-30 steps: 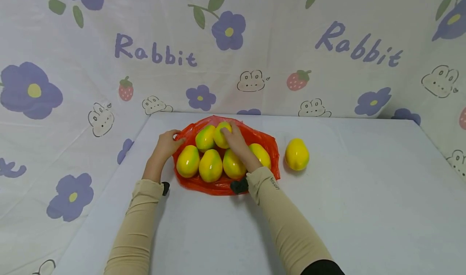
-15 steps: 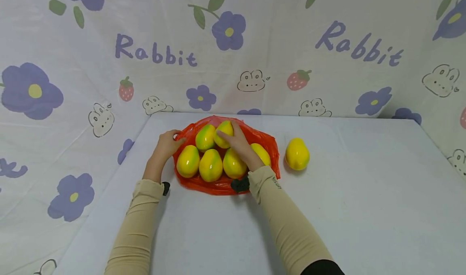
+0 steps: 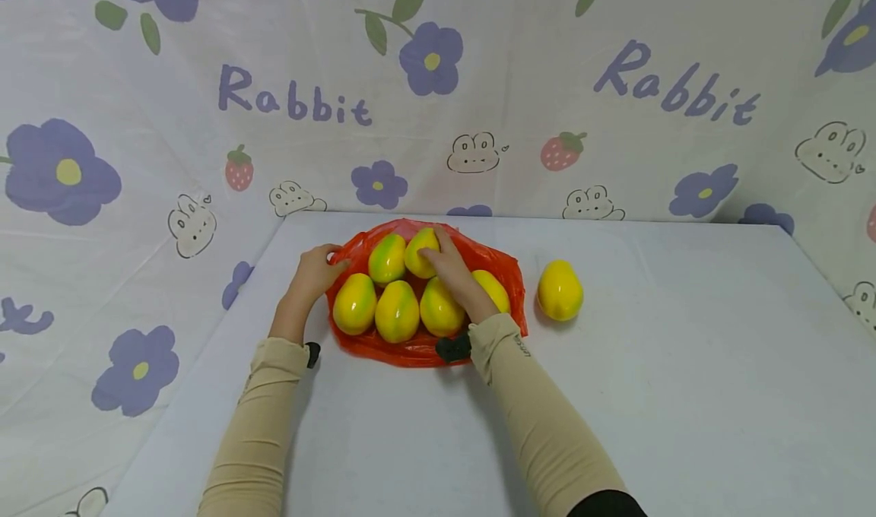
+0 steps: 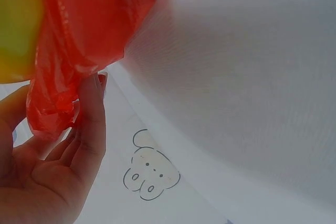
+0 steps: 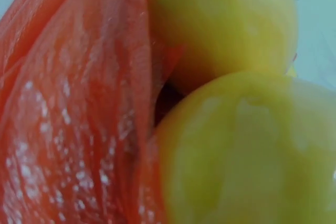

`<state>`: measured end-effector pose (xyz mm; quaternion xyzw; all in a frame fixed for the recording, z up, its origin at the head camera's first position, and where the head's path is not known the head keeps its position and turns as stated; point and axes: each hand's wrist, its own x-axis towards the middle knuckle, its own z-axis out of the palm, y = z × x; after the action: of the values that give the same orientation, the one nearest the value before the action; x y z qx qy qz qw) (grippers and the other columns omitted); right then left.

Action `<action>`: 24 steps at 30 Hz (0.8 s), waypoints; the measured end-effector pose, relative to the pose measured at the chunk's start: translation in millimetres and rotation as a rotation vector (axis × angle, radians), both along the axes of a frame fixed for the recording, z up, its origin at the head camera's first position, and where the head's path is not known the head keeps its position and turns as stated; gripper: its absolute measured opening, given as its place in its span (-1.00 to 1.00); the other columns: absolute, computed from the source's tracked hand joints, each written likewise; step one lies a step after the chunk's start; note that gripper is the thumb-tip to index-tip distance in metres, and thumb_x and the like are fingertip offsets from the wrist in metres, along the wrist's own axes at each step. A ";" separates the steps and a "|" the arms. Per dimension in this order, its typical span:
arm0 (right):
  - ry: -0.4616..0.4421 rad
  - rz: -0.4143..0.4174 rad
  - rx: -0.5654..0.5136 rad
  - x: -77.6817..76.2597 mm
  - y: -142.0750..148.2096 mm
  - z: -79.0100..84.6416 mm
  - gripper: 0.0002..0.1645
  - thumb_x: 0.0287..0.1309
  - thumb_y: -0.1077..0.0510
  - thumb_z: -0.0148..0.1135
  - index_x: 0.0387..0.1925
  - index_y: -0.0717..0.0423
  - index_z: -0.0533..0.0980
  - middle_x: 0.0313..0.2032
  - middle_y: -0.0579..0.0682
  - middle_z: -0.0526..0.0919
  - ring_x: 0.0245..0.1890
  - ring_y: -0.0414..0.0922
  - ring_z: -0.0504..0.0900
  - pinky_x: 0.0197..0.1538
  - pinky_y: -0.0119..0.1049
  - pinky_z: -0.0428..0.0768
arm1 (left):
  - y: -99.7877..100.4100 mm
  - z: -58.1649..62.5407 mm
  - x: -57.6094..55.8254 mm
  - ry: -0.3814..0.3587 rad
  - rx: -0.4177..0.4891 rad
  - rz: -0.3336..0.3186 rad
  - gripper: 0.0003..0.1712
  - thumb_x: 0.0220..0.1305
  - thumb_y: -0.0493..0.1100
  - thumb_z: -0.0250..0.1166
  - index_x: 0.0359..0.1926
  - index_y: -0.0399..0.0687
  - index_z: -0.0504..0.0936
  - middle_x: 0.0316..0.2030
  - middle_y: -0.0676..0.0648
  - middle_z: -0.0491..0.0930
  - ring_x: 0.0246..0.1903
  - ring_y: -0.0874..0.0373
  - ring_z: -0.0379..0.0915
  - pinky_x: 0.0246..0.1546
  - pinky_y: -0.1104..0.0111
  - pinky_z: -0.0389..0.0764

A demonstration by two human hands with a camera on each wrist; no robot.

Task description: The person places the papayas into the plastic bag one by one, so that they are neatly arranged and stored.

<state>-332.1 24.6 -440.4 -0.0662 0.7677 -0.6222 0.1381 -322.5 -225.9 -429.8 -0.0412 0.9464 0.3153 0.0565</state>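
A red plastic bag (image 3: 503, 262) lies spread wide on the table, with several glossy yellow-green mangoes inside. My left hand (image 3: 316, 272) pinches the bag's left rim; in the left wrist view a crumpled fold of the bag (image 4: 100, 19) sits between thumb and fingers of that hand (image 4: 58, 177). At the back of the bag, my right hand (image 3: 455, 268) grips a mango (image 3: 417, 253) by its right side, next to another mango (image 3: 387, 260). Three more mangoes show along the front, such as the middle one (image 3: 397, 312). The right wrist view shows mangoes (image 5: 247, 156) beside red plastic, no hand.
A single mango (image 3: 560, 290) lies on the white table (image 3: 684, 365), just right of the bag. Behind the table hangs a white cloth (image 3: 520, 68) printed with flowers, strawberries and rabbits. My right wrist partly covers a mango (image 3: 491, 289) at the bag's right.
My right thumb slid left over the gripped mango, then back to the right. That mango has shifted only slightly right. My left hand keeps its place on the rim.
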 end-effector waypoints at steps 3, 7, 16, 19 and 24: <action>-0.001 -0.021 0.045 -1.5 0.9 -1.1 -0.15 0.39 -0.01 0.04 0.54 -0.17 -0.13 0.52 -0.01 0.02 0.43 0.07 0.13 0.50 0.16 0.09 | 0.6 -0.1 -0.2 0.001 -0.002 -0.003 -0.40 0.45 -0.06 0.06 0.38 -0.27 0.28 0.26 -0.36 0.40 0.11 -0.19 0.45 0.22 0.04 0.53; 0.017 -0.061 0.100 -5.8 1.1 -4.1 -0.08 0.32 0.06 0.17 0.54 -0.14 -0.10 0.50 0.03 0.07 0.41 0.08 0.18 0.50 0.12 0.14 | 0.9 0.1 -0.6 -0.005 0.005 0.003 -0.40 0.45 -0.05 0.06 0.39 -0.25 0.27 0.27 -0.35 0.39 0.13 -0.19 0.44 0.24 0.04 0.51; 0.000 -0.070 0.166 -6.7 0.9 -5.2 0.00 0.25 0.05 0.26 0.54 -0.13 -0.10 0.51 0.04 0.07 0.44 0.08 0.17 0.51 0.09 0.14 | 1.3 -0.9 -1.0 -0.005 -0.005 0.002 -0.40 0.46 -0.06 0.04 0.39 -0.26 0.26 0.27 -0.35 0.40 0.12 -0.19 0.44 0.22 0.04 0.52; 0.008 -0.078 0.149 -2.9 0.9 -3.6 0.01 0.24 -0.01 0.28 0.54 -0.18 -0.09 0.51 0.00 0.06 0.46 0.07 0.14 0.50 0.12 0.13 | 1.1 -0.8 -0.5 -0.003 -0.013 0.002 -0.40 0.45 -0.06 0.04 0.39 -0.26 0.26 0.27 -0.36 0.40 0.12 -0.19 0.44 0.23 0.04 0.52; 0.079 -0.083 0.109 3.9 4.3 3.4 0.01 0.22 -0.06 0.28 0.54 -0.21 -0.07 0.53 -0.04 0.02 0.52 0.04 0.05 0.52 0.12 0.08 | 1.8 0.3 1.2 -0.015 -0.015 0.006 -0.39 0.46 -0.03 0.05 0.40 -0.25 0.25 0.27 -0.35 0.39 0.11 -0.19 0.44 0.23 0.03 0.51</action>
<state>-328.2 29.0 -437.0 -0.0513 0.8073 -0.5816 0.0854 -321.3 -224.1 -429.5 -0.0468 0.9481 0.3082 0.0625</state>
